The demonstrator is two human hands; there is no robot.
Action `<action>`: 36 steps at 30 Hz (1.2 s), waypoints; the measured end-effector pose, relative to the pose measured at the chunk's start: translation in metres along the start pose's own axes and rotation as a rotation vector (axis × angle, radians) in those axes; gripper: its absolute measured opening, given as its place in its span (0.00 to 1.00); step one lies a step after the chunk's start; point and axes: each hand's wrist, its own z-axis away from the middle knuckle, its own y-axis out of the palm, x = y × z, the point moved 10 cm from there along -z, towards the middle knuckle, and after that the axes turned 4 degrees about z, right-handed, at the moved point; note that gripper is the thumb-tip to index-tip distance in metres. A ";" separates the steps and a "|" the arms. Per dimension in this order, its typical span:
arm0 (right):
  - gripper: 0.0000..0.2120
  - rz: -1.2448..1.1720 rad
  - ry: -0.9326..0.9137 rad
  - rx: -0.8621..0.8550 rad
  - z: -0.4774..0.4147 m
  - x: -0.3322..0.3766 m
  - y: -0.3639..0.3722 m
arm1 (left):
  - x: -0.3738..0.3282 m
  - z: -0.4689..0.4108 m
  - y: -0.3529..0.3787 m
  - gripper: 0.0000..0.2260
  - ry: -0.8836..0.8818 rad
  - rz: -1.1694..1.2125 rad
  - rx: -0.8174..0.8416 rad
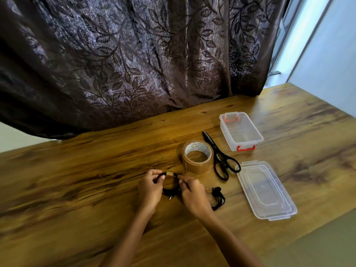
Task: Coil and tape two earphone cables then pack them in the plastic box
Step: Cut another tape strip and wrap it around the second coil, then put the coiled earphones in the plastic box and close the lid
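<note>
A coiled black earphone cable [169, 190] with a strip of brown tape across its top is held over the wooden table [96, 180]. My left hand [150, 186] pinches the coil's left side. My right hand [193, 193] pinches its right side beside the tape. A second black earphone cable [218, 197] lies bundled on the table just right of my right hand. The clear plastic box [240, 132] with red latches stands open and empty at the back right. Its clear lid [265, 189] lies flat in front of it.
A roll of brown packing tape [196, 157] stands just beyond my hands. Black scissors [220, 157] lie between the roll and the box. A dark leaf-patterned curtain [134, 54] hangs along the table's far edge. The table's right edge runs near the lid.
</note>
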 end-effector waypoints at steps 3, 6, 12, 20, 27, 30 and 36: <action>0.17 0.147 -0.044 0.015 0.000 0.002 0.003 | -0.005 -0.004 0.000 0.06 0.067 -0.119 -0.026; 0.18 0.200 -0.056 0.048 0.001 0.002 0.007 | -0.004 -0.008 0.002 0.06 0.094 -0.192 -0.036; 0.12 0.051 -0.128 -0.181 0.005 0.019 -0.041 | -0.036 -0.004 0.004 0.06 0.241 -0.258 -0.096; 0.07 -0.062 -0.031 -0.647 -0.017 -0.025 -0.172 | -0.142 0.015 0.066 0.06 0.560 -0.031 0.090; 0.21 0.053 0.252 -0.740 -0.051 -0.087 -0.235 | -0.144 -0.005 0.191 0.14 0.064 0.275 0.484; 0.19 -0.018 0.273 -0.652 -0.062 -0.098 -0.233 | -0.132 -0.003 0.230 0.11 -0.055 0.307 0.612; 0.13 -0.121 0.241 -0.662 -0.066 -0.104 -0.236 | -0.134 0.001 0.241 0.13 -0.056 0.354 0.635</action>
